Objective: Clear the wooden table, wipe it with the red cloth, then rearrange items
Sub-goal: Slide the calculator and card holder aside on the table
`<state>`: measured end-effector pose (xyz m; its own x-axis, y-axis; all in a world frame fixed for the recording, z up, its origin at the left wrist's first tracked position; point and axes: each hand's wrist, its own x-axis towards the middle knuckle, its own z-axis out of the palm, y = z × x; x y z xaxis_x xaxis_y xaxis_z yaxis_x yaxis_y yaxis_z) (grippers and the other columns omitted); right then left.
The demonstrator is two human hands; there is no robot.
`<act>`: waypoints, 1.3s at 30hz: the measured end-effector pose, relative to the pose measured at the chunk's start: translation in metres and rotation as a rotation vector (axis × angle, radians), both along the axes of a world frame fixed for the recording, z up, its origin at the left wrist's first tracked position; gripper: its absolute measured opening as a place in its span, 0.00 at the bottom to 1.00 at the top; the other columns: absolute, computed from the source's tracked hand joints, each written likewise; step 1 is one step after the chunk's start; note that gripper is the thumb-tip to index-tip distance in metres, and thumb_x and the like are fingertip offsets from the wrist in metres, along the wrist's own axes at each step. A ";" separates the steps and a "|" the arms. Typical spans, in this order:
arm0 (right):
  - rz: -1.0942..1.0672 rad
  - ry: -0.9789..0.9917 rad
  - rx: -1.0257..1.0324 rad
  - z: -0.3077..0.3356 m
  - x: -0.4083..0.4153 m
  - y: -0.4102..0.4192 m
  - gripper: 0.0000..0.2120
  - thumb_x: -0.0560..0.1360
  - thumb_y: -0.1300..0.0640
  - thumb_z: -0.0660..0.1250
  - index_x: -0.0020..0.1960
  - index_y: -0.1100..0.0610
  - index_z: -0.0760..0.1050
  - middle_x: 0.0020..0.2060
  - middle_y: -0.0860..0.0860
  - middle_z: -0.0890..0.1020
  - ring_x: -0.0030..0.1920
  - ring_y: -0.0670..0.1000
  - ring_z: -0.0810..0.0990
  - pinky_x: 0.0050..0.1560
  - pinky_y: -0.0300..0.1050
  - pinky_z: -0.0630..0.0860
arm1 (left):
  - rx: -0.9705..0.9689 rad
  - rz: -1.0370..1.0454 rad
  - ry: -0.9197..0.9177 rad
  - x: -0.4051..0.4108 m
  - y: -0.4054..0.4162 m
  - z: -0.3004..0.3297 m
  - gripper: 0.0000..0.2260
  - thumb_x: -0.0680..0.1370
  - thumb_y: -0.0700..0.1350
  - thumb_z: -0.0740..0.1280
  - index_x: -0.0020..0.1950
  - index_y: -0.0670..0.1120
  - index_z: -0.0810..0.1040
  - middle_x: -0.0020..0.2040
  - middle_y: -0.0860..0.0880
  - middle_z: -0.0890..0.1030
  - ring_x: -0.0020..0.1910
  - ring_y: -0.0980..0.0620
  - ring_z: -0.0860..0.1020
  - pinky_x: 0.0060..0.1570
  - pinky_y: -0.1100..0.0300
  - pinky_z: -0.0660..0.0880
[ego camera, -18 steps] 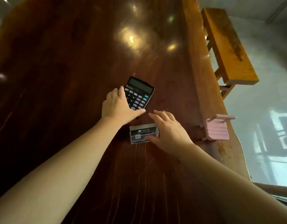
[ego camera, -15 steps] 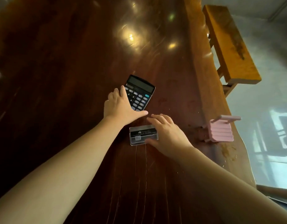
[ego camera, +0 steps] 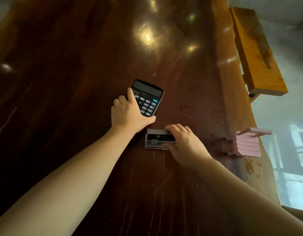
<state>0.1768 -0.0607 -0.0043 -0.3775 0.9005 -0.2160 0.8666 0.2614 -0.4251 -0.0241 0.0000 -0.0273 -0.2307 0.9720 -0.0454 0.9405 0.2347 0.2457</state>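
Observation:
A black calculator [ego camera: 148, 97] lies on the dark wooden table [ego camera: 79, 82], display end away from me. My left hand [ego camera: 128, 113] rests on its lower left part, thumb under its near edge, fingers along its left side. Just below it sits a clear plastic card box [ego camera: 155, 139] with dark cards inside. My right hand [ego camera: 184, 145] grips the box's right end, fingers on its far edge and thumb at its near edge. No red cloth is in view.
A small pink ribbed chair-shaped holder [ego camera: 247, 145] stands near the table's right edge. Beyond that edge is an orange wooden bench [ego camera: 256, 51] on a pale floor. Lamp reflections shine on the far tabletop.
The card box has tipped up from flat, so its far edge now stands higher under my right fingers. My left hand stays on the calculator.

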 end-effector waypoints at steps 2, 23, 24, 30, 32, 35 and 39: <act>0.009 0.016 0.016 0.007 -0.009 0.001 0.21 0.78 0.49 0.70 0.69 0.51 0.71 0.60 0.48 0.77 0.57 0.53 0.73 0.55 0.51 0.75 | 0.022 0.064 -0.023 -0.023 -0.015 0.005 0.59 0.59 0.74 0.70 0.78 0.41 0.54 0.63 0.36 0.74 0.60 0.37 0.73 0.56 0.44 0.73; 0.325 0.124 -0.027 0.021 -0.275 -0.048 0.21 0.78 0.52 0.72 0.68 0.52 0.71 0.61 0.49 0.76 0.58 0.54 0.73 0.58 0.57 0.75 | 0.035 0.694 0.019 -0.284 -0.217 0.030 0.58 0.63 0.72 0.73 0.79 0.42 0.51 0.66 0.31 0.71 0.62 0.30 0.71 0.56 0.38 0.74; 0.336 0.126 -0.035 0.018 -0.284 -0.052 0.21 0.78 0.52 0.71 0.68 0.52 0.71 0.61 0.49 0.76 0.58 0.54 0.73 0.58 0.57 0.76 | 0.031 0.711 0.023 -0.290 -0.225 0.027 0.58 0.63 0.71 0.73 0.79 0.41 0.51 0.66 0.31 0.71 0.62 0.30 0.71 0.56 0.37 0.74; 0.376 0.118 -0.076 -0.001 -0.321 -0.071 0.19 0.77 0.52 0.72 0.66 0.51 0.72 0.59 0.49 0.76 0.57 0.53 0.73 0.57 0.57 0.77 | -0.029 0.765 0.021 -0.311 -0.260 0.008 0.56 0.65 0.70 0.74 0.78 0.40 0.52 0.67 0.30 0.69 0.63 0.29 0.70 0.56 0.36 0.73; 0.376 0.116 -0.091 -0.006 -0.324 -0.076 0.19 0.76 0.52 0.73 0.65 0.51 0.72 0.58 0.49 0.77 0.57 0.53 0.73 0.57 0.57 0.76 | -0.040 0.755 0.017 -0.312 -0.266 0.001 0.56 0.65 0.69 0.74 0.78 0.40 0.52 0.67 0.29 0.69 0.63 0.29 0.70 0.56 0.36 0.74; 0.380 0.107 -0.106 -0.014 -0.325 -0.080 0.19 0.77 0.53 0.73 0.65 0.51 0.72 0.58 0.49 0.77 0.57 0.54 0.73 0.57 0.58 0.77 | -0.050 0.751 0.015 -0.311 -0.271 -0.011 0.55 0.65 0.69 0.74 0.78 0.40 0.52 0.67 0.29 0.68 0.62 0.28 0.70 0.54 0.36 0.74; 0.365 0.107 -0.115 -0.021 -0.322 -0.082 0.20 0.77 0.53 0.72 0.67 0.50 0.72 0.60 0.49 0.76 0.59 0.53 0.72 0.57 0.58 0.77 | -0.081 0.765 -0.014 -0.309 -0.274 -0.024 0.56 0.65 0.69 0.74 0.79 0.42 0.50 0.69 0.29 0.67 0.64 0.28 0.68 0.55 0.34 0.74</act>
<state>-0.1451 -0.1425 -0.0250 -0.6941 0.6753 -0.2493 0.6747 0.4895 -0.5525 -0.3327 -0.2736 -0.0514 -0.8362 0.5356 -0.1176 0.5062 0.8364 0.2103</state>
